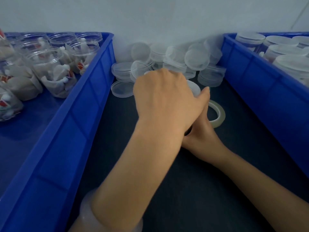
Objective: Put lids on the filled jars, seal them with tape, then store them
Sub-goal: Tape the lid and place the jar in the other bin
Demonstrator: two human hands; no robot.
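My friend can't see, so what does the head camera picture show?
The left hand reaches over the right hand at a clear lid, beside a tape roll on a dark table. Loose lids are piled behind; the left blue crate holds open filled jars, the right crate lidded jars.

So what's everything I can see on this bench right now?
Left bin: one, blue, left side.
Right bin: one, blue, right side.
Open jars: many, clear, filled, in left bin.
Lidded jars: several, clear, in right bin.
Loose lids: a pile, clear, at the back between bins.
Tape roll: one, clear, beside right hand.
Table: one, dark.
Bangle: one, pale, left forearm.
Left hand: at the lids, fingers hidden.
Right hand: under left wrist.
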